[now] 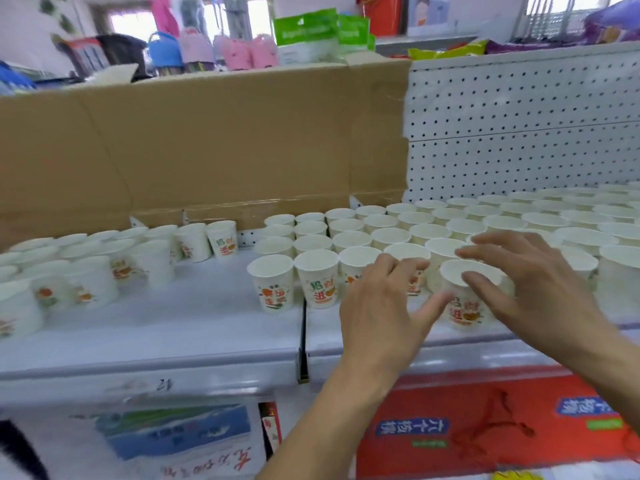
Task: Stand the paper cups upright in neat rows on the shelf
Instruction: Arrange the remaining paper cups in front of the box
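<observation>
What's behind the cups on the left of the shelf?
A brown cardboard sheet stands behind those cups, covering the pegboard there; only a strip of it shows underneath.

White shelf (173,327) – seam down its middle, upright paper cups (316,282) in tight rows from middle to right end, looser cluster (93,278) at left end, cardboard sheet (207,150) along back edge.

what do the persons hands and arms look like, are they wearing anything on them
Nothing is worn. The left hand and right hand have no gloves, and no ring shows, though the picture is slightly blurred. The left forearm and right forearm are bare to the picture's edge: no sleeves, watch or bracelet in view.
</observation>
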{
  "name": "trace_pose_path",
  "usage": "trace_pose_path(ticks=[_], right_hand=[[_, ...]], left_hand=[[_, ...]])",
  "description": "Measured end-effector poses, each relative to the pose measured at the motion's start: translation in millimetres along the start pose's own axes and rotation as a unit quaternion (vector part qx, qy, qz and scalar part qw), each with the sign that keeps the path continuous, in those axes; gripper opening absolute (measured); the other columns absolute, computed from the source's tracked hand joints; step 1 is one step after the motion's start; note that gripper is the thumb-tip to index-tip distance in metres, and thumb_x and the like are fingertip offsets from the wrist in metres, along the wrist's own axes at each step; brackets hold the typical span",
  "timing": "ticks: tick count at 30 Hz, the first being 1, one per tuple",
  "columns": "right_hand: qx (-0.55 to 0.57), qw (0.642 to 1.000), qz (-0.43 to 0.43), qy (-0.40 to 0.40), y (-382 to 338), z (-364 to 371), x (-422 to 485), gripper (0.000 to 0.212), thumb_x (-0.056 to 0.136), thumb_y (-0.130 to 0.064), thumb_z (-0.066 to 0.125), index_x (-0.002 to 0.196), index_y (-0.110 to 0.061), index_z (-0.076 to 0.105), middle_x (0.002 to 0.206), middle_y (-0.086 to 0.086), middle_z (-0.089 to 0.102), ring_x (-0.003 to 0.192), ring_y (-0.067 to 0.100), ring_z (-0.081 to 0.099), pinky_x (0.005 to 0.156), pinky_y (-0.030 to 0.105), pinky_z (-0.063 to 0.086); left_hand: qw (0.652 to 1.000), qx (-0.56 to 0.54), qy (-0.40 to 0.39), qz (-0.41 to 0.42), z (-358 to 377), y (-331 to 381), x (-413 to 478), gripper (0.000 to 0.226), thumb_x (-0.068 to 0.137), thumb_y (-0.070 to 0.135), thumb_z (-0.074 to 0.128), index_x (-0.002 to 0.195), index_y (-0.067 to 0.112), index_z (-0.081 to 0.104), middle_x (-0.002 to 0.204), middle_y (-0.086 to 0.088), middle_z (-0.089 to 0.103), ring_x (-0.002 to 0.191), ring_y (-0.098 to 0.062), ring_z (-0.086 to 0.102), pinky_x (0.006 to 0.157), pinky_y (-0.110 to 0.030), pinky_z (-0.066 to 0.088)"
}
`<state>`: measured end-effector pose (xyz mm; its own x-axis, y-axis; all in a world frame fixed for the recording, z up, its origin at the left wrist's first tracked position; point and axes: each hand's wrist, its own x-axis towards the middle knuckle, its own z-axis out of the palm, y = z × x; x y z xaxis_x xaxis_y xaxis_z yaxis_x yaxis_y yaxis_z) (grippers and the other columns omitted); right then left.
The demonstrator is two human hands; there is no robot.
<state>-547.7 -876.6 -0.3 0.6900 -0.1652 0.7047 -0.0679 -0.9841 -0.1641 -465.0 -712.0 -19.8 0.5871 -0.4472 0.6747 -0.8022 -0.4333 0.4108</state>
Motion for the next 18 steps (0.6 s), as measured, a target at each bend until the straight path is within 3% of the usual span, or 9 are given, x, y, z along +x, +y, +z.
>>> trace_pose_path(ticks=[9, 13, 18], right_hand=[[0.158, 0.979, -0.114, -0.062, -158, 81, 83, 0.023, 0.084, -0.034, 0.063, 0.106, -0.028, 0.070, 0.110, -0.009, 0.063, 0.109, 0.015, 0.051, 0.091, 0.042, 0.045], [0.111, 0.971, -0.159, -0.143, -228, 131, 133, 0.024, 0.089, -0.038, 0.061, 0.112, -0.035, 0.064, 0.117, -0.015, 0.057, 0.112, 0.011, 0.045, 0.093, 0.033, 0.038], [0.012, 0.969, -0.122, -0.214, -272, 186, 203, 0.025, 0.093, -0.034, 0.056, 0.117, -0.036, 0.062, 0.118, -0.010, 0.058, 0.113, 0.015, 0.049, 0.085, 0.029, 0.040]], left_hand=[[0.997, 0.034, -0.012, -0.070, -152, -159, -13, 0.028, 0.085, 0.047, 0.065, 0.111, 0.038, 0.064, 0.105, 0.022, 0.058, 0.092, 0.002, 0.054, 0.080, -0.026, 0.048], [0.986, 0.119, -0.063, -0.098, -224, -245, -2, 0.025, 0.085, 0.047, 0.064, 0.109, 0.039, 0.065, 0.106, 0.022, 0.059, 0.096, 0.003, 0.053, 0.082, -0.024, 0.045], [0.980, 0.131, -0.108, -0.107, -271, -318, 55, 0.021, 0.090, 0.038, 0.061, 0.109, 0.032, 0.070, 0.105, 0.018, 0.064, 0.102, -0.003, 0.057, 0.089, -0.029, 0.046]])
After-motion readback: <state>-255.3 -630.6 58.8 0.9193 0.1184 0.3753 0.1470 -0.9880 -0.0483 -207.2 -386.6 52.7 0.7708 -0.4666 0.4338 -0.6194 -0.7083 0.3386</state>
